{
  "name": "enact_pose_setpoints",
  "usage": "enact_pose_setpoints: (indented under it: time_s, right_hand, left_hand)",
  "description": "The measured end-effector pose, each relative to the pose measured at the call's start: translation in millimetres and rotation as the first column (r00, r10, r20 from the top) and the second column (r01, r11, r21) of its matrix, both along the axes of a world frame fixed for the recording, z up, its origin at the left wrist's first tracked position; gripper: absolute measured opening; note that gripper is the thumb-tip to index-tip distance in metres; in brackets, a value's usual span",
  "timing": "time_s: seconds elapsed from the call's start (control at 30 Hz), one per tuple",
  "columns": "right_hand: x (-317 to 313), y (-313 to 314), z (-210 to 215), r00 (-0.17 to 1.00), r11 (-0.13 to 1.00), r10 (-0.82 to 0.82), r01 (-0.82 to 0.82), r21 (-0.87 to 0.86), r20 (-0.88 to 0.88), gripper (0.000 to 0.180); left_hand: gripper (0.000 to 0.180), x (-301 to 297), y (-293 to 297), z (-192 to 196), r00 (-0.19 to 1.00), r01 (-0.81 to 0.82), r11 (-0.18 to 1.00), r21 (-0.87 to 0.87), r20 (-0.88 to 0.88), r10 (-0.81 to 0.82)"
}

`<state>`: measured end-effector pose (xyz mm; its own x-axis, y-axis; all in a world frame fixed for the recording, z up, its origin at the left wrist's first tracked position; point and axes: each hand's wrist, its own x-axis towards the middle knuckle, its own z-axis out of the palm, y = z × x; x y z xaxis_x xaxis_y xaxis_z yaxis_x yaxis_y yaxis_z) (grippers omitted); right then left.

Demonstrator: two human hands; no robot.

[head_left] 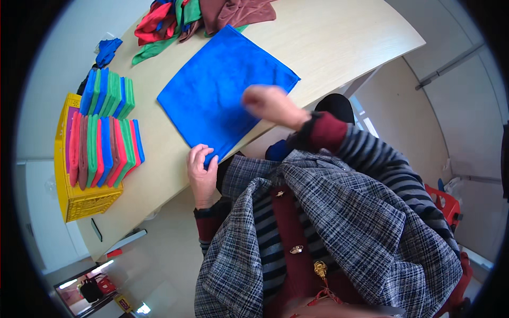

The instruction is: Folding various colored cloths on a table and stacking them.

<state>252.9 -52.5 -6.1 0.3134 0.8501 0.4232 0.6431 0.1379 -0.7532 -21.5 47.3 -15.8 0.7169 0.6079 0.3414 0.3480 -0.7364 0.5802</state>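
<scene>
A blue cloth (212, 85) lies spread out on the table, one corner toward me. My left hand (201, 172) grips that near corner at the table's front edge, with the thumb and fingers closed on the fabric. Over the right part of the cloth hovers my right hand (270, 106), smeared by motion. Its fingers look curled, but whether anything is in them I cannot make out.
Left on the table (339, 37) stands a yellow box (90, 204) with folded cloths (106, 151) in red, green, blue and brown. A loose pile of cloths (185, 18) lies at the far edge. A red chair (450, 204) is at my right.
</scene>
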Motion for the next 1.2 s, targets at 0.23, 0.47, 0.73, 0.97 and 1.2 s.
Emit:
enact_pose_setpoints:
  time_s: [0.23,0.47,0.73,0.97,1.2]
  right_hand:
    - [94.6,-62.4,-6.8,0.926,0.951,-0.238,0.283,-0.122,0.292,0.017]
    - [108.0,-56.0,-9.2,0.804,0.951,-0.114,0.258,-0.170,0.584,0.023]
    - [103.1,-57.6,2.7,0.652,0.953,0.077,0.174,-0.247,0.754,0.015]
    - [104.1,-48.2,4.1,0.564,0.968,0.111,0.126,-0.218,0.819,0.005]
    - [115.8,-48.1,5.2,0.554,0.968,0.105,0.134,-0.213,0.826,0.004]
  left_hand:
    - [0.020,-2.4,-4.9,-9.9,0.995,-0.088,0.996,-0.009,0.043,0.088]
    - [0.017,-4.0,-14.2,-6.0,0.987,-0.144,0.972,0.187,-0.049,0.156]
    - [0.017,-8.7,-10.3,0.5,0.958,0.026,0.872,0.488,-0.263,0.119]
    - [0.016,-1.6,-1.4,0.0,0.940,0.032,0.866,0.500,-0.310,0.144]
    - [0.018,-0.5,-6.6,15.5,0.985,-0.083,0.879,0.469,-0.092,0.142]
